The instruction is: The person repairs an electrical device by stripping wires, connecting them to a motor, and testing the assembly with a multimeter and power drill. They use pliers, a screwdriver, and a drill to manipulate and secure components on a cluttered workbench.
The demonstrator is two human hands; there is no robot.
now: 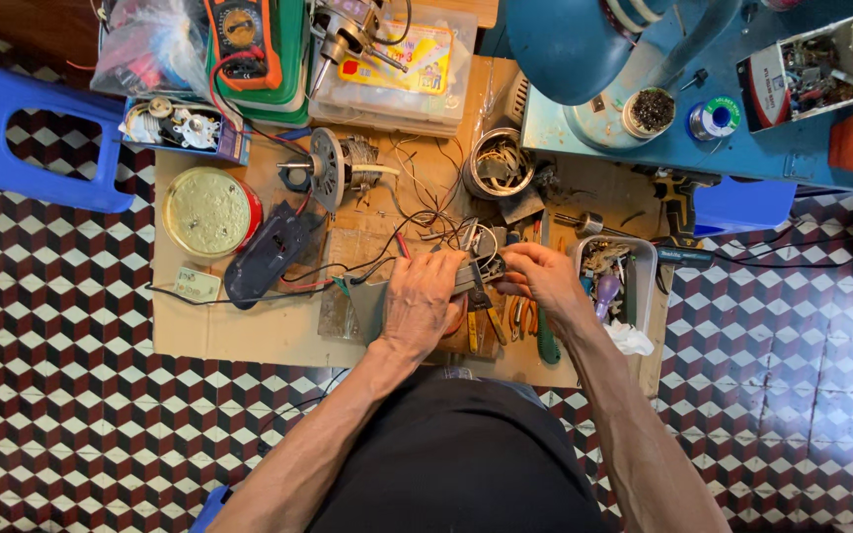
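My left hand [419,299] lies palm down over a grey plastic part [367,306] on the cardboard sheet [229,331] and grips it. My right hand [545,278] is closed on small wires [481,247] at the part's far right end. Thin red, black and green wires run from under my left hand toward a small electric motor [333,170]. Pliers with yellow handles [486,321] lie just below my hands. What sits under my left palm is hidden.
On the cardboard lie a round tin with a gold lid [209,209], a black cover [269,252], a metal bowl of wire [499,163] and a clear tub of parts [624,266]. A multimeter [242,38] and plastic boxes sit beyond. A blue stool [12,128] stands left, a blue bench [742,128] right.
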